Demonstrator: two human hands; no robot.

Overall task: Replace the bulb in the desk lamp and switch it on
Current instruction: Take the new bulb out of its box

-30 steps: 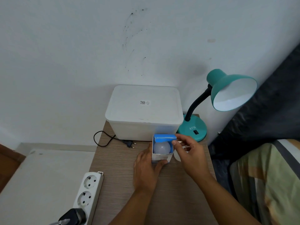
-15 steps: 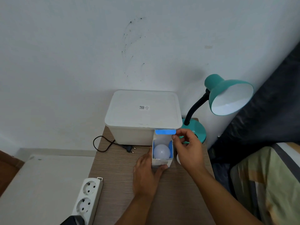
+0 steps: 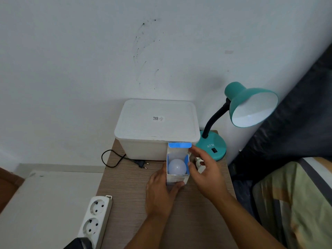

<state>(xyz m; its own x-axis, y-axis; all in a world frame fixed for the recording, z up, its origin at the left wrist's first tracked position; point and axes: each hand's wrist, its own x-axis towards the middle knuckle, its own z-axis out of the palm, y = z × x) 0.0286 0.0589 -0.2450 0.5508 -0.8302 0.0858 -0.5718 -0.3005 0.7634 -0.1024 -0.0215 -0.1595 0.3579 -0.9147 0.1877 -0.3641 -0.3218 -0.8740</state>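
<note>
Cardboard bulb box [image 3: 177, 177], flap up, gripped by left hand [image 3: 159, 192]; right hand [image 3: 206, 175] loosely spread, holding nothing.

- My left hand [image 3: 160, 193] is low in the middle, the forearm coming up from the bottom edge. Its grip is closed around the bulb box [image 3: 177, 170], thumb curled on the near face.
- My right hand [image 3: 206, 174] is beside the box, fingers loosely bent and spread, fingertips near its right wall, holding nothing.

2 bare forearms, left hand [image 3: 159, 193] and right hand [image 3: 206, 177], no sleeves.
</note>
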